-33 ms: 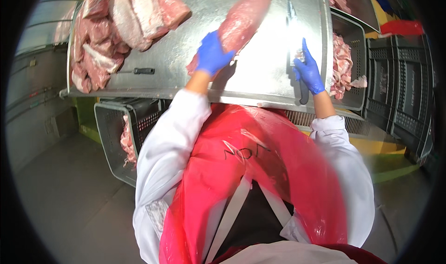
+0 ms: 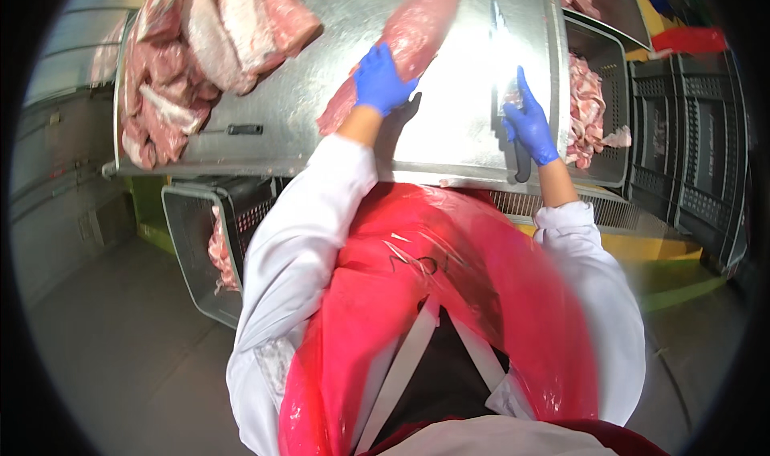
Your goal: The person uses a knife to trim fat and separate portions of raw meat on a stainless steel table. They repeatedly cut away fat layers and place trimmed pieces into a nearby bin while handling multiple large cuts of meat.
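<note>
A long, lean piece of pink meat (image 2: 417, 27) lies aslant on the metal table (image 2: 321, 87), its far end near the top of the view. My left hand (image 2: 383, 81), in a blue glove, lies over its nearer half with the fingers spread across it and the thumb out to the right. At the right side of the table, my blue-gloved right hand (image 2: 531, 127) is closed round a knife (image 2: 522, 166). The dark handle end sticks out below that hand. The blade points away from me and is partly lost in glare.
Large cuts of meat (image 2: 233, 31) are heaped at the table's left. A black-handled tool (image 2: 245, 129) with a thin shaft lies beside them. Grey crates with meat pieces stand below left (image 2: 228, 308) and at the right (image 2: 622, 87). Stacked dark crates (image 2: 682, 143) are farther right.
My left hand has shifted a little right and away from me along the meat, showing more of its near end. My right hand has hardly moved.
</note>
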The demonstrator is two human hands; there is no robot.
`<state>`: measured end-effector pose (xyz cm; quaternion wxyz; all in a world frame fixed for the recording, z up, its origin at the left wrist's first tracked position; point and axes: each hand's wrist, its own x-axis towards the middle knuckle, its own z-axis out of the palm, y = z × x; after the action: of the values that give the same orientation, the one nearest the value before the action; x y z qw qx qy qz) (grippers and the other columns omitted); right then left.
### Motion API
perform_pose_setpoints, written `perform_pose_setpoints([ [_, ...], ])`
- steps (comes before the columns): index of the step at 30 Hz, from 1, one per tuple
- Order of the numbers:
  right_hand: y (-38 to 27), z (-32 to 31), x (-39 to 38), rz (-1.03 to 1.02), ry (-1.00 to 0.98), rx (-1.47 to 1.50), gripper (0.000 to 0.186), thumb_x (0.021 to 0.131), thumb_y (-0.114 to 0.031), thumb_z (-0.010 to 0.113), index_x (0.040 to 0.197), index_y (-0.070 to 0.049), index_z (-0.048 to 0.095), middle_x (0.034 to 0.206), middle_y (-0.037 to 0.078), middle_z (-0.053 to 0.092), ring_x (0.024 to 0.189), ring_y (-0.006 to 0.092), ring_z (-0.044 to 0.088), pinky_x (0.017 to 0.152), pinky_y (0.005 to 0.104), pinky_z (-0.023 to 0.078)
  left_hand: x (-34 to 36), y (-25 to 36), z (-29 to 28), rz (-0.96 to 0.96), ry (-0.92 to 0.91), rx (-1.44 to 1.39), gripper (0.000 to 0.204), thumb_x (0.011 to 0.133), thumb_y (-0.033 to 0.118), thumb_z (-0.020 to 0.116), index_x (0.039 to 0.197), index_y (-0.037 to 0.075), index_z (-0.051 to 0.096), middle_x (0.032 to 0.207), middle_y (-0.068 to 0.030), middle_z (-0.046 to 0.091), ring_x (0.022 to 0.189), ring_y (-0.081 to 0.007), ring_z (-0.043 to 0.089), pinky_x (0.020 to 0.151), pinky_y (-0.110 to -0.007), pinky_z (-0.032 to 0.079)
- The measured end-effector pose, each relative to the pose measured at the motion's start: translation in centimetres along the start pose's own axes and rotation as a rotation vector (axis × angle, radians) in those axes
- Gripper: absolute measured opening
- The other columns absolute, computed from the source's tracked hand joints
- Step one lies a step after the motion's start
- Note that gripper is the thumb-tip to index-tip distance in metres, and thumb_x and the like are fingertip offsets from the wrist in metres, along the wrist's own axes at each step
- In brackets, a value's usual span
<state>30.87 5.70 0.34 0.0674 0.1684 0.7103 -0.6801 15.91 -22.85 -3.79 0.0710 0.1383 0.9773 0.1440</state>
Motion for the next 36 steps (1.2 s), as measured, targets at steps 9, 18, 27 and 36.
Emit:
perform_pose_setpoints([
  [9,6.1,-9.1,-10.5,0.055,0.322,0.189,0.084,0.093,0.005,0.053,0.164,-0.021,0.016,0.11,0.006,0.064,0.06,0.006,0.053,0.052,0.022,0.047,16.2,-0.9,-0.9,-0.227,-0.552,-0.275,0.057,0.072,0.035,0.08,0.111,-0.005,0.067,0.098,-0.0172,0.072,0.085,-0.0238,0.071,0.078,-0.037,0.057],
  [18,7.1,-12.8,-14.4,0.17,0.357,0.283,0.082,0.097,0.001,0.054,0.164,-0.02,0.012,0.082,0.0,0.057,0.057,0.0053,0.049,0.05,0.0214,0.044,13.9,-6.5,2.0,-0.383,-0.837,-0.885,0.034,0.086,0.02,0.064,0.111,-0.004,0.064,0.102,-0.0157,0.073,0.083,-0.0301,0.07,0.08,-0.038,0.058],
  [27,5.9,-13.0,-9.6,0.126,0.356,0.228,0.081,0.094,0.001,0.054,0.164,-0.016,0.016,0.088,0.0,0.059,0.064,0.0048,0.051,0.057,0.0214,0.045,6.8,10.2,2.4,0.118,-0.21,0.182,0.115,0.069,0.04,0.084,0.154,-0.005,0.02,0.145,-0.0393,0.034,0.131,-0.0536,0.044,0.109,-0.053,0.043],
  [36,4.4,-12.4,-7.4,0.182,0.271,0.137,0.083,0.094,-0.001,0.054,0.164,-0.026,0.015,0.083,0.001,0.059,0.058,0.0068,0.051,0.051,0.0234,0.046,2.9,9.4,1.8,0.202,-0.116,0.369,0.102,0.068,0.019,0.077,0.156,0.009,0.027,0.16,-0.0224,0.028,0.144,-0.0466,0.032,0.114,-0.057,0.034],
])
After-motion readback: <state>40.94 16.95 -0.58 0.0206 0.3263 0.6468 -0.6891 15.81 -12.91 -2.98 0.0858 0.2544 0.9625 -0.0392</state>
